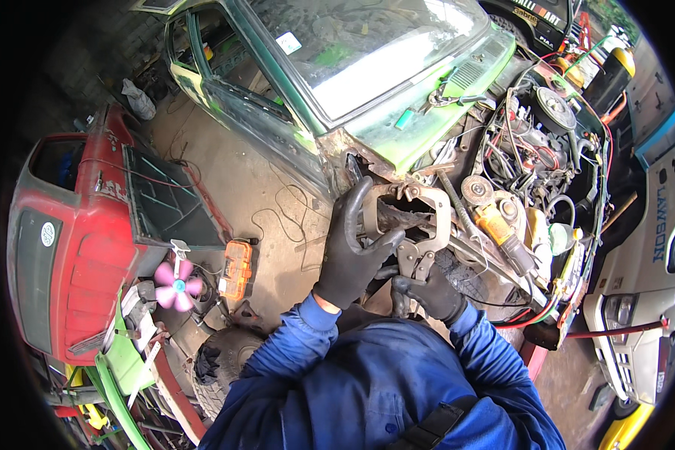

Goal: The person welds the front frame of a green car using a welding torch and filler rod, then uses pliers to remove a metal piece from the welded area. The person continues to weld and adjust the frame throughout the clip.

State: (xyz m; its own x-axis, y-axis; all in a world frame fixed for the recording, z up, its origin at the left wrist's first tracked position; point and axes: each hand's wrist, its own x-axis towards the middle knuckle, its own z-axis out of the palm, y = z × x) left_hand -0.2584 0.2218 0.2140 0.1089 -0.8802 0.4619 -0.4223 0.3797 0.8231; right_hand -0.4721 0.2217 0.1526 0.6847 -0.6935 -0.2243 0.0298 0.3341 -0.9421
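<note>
My right hand point(431, 294), black-gloved, is closed round the lower end of large C-shaped locking pliers point(416, 259). Their wide curved jaws point away from me, toward the cut, rusty body edge point(358, 152) of a green car point(382, 139). Beside the left jaw is my left hand point(352, 255), also gloved, with forefinger raised and thumb spread; it is open, and I cannot tell whether the thumb touches the pliers. Right of the pliers, an angle grinder point(499, 229) with a yellow-orange body lies on the car's front parts.
An exposed engine point(536, 139) with loose wires lies ahead right. Small tools point(446, 96) rest below the windscreen. Leftward are a red vehicle body point(90, 262), a pink-bladed fan point(178, 286), an orange case point(236, 270) and floor cables point(296, 217). A white vehicle point(637, 292) stands right.
</note>
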